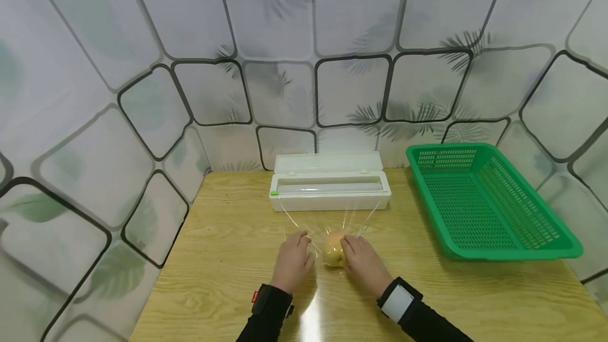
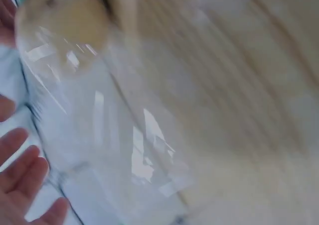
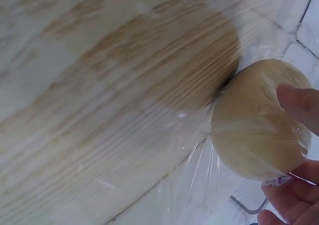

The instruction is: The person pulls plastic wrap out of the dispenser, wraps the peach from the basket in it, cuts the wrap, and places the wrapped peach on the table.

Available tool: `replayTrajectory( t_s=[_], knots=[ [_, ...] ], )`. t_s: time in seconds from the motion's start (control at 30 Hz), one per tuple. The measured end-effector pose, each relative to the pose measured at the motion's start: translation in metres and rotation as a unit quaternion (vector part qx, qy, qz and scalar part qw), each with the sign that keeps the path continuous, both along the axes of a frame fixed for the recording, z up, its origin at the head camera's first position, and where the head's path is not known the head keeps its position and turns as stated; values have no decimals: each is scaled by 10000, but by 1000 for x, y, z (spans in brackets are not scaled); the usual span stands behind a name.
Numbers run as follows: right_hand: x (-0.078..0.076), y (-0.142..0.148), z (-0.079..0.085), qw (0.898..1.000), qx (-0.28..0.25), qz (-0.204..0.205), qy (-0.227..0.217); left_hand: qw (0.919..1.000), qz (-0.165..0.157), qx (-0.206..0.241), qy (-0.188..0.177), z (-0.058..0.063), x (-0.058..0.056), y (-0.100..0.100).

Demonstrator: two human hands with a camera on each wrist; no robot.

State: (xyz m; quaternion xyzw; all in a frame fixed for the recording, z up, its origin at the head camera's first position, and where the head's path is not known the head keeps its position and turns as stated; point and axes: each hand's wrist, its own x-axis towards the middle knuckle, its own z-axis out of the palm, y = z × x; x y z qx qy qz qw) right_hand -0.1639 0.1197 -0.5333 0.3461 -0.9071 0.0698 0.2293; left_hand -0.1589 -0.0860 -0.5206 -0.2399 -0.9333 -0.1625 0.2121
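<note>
A round yellow fruit [image 1: 334,250], perhaps an apple or a pear, sits on the wooden table with clear cling film [image 2: 144,150] over it. My right hand [image 1: 364,263] grips the fruit from the right; the right wrist view has the thumb on its film-covered side and fingertips at its lower edge. To the left of the fruit is my left hand [image 1: 293,261], its fingers apart and loosely bent with nothing seen between them in the left wrist view. From the hands, the film stretches toward a white cling film dispenser [image 1: 330,202], whose lid stands up over the roll.
A green plastic basket [image 1: 513,254] stands at the right of the wooden table [image 1: 228,257]. Behind the dispenser rises a patterned curtain or wall covering [image 1: 280,94]. A green slider [image 1: 274,193] sits on the dispenser's left end.
</note>
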Motion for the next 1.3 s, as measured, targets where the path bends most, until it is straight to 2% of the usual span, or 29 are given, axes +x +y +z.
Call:
replayTrajectory(
  t_s=[0.07,0.13,0.2,0.3,0.4,0.63,0.83,1.03,1.17,1.3],
  knots=[
    [0,1,0,10000,23,-24,67,9990,-195,-243,312,5,2,14],
    [0,1,0,9999,68,-69,121,9967,-375,-619,377,6,3,28],
    [0,1,0,9998,112,-93,130,9944,-467,-938,130,5,5,39],
    [-1,2,0,9999,131,-49,72,9919,-373,-1205,-172,-2,5,49],
    [-3,2,-3,10000,30,-5,-90,9919,-309,-1217,-171,-8,2,50],
    [-12,4,-7,9985,-221,-103,-485,9931,-470,-1072,25,-12,-18,54],
    [-21,3,-5,9955,-471,-94,-819,9918,-513,-1168,-107,-10,-29,54],
    [-26,3,1,9878,-881,-127,-1276,9907,-479,-1249,-236,-11,-42,57],
    [-26,3,0,9904,-755,-280,-1125,9890,-406,-1355,-423,-8,-48,59],
    [-24,2,-7,9958,-471,-458,-634,9845,-412,-1399,-970,-1,-55,61]
  ],
)
